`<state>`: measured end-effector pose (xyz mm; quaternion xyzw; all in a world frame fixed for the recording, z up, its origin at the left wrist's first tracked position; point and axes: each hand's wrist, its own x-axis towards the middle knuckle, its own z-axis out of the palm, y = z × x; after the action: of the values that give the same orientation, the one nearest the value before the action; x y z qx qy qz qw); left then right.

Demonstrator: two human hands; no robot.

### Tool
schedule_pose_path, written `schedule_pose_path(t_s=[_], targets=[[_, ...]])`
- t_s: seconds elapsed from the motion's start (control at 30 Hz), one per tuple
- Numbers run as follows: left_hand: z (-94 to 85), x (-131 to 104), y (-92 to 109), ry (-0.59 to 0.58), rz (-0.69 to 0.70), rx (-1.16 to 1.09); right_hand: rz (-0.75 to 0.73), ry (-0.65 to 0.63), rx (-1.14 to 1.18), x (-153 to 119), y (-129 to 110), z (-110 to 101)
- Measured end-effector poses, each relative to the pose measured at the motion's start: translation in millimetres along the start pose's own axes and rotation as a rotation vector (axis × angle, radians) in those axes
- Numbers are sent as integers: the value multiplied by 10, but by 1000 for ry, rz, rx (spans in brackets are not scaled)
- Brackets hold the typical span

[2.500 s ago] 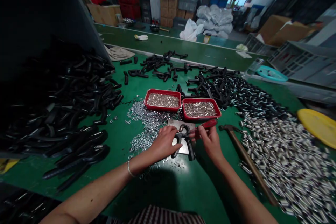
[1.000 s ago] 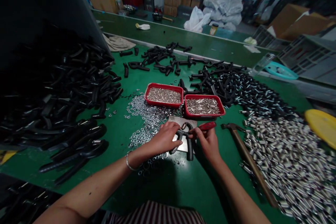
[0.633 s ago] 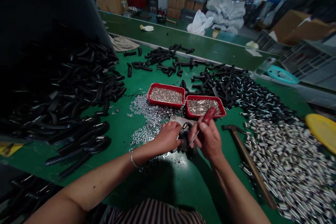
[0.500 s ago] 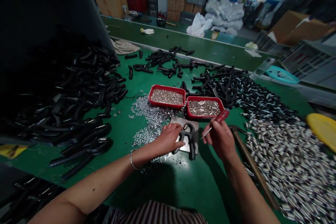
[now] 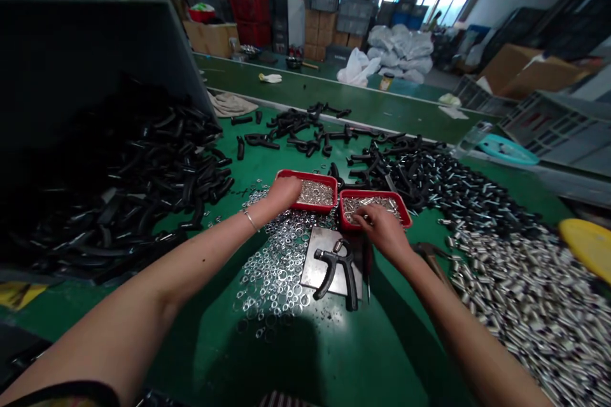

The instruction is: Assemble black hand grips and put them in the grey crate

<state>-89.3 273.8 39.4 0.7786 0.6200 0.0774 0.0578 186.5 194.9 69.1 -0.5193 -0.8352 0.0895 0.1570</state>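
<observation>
Your right hand [image 5: 382, 226], fingers narrowly bent, dips into the right red tray [image 5: 405, 216]; your left hand [image 5: 285, 193] reaches the left red tray [image 5: 317, 207]. You've released the black grip [image 5: 340, 259], on the metal plate [image 5: 312, 267], and the tool [image 5: 367, 261], dim beside it. Left fingertips are hidden; what either hand holds can't be told.

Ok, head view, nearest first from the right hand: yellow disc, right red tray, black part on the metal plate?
1. Right red tray: under the right hand.
2. Black part: on the metal plate, to the left.
3. Yellow disc: at the right edge.
</observation>
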Motion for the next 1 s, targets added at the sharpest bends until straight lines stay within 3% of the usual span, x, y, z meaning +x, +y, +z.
schedule_pose_path(t_s=[0.1,0.2,0.33,0.47,0.53,0.6,0.7,0.77,0.87,1.0], targets=[[118,-92,-26,61,30,-31,-152,-74,-266,604,-255,257],[193,-111,-72,106,36,-70,-194,-149,-332,1018,-359,473],[251,-60,-183,182,28,-162,-193,-177,-359,1193,-327,602],[214,-105,-198,359,-51,-411,-179,-183,-366,1155,-284,630],[162,-260,-71,427,-74,-493,-160,-179,-363,1139,-283,642],[126,-523,162,396,36,-534,-148,-177,-358,1138,-287,652],[172,-980,594,149,315,-476,-145,-175,-336,1141,-289,651],[265,-1197,827,79,378,-387,-144,-162,-314,1130,-286,644],[411,-1312,1007,80,402,-255,-131,-127,-268,1097,-282,645],[499,-1289,1036,124,436,-113,-96,-56,-169,1058,-293,662]])
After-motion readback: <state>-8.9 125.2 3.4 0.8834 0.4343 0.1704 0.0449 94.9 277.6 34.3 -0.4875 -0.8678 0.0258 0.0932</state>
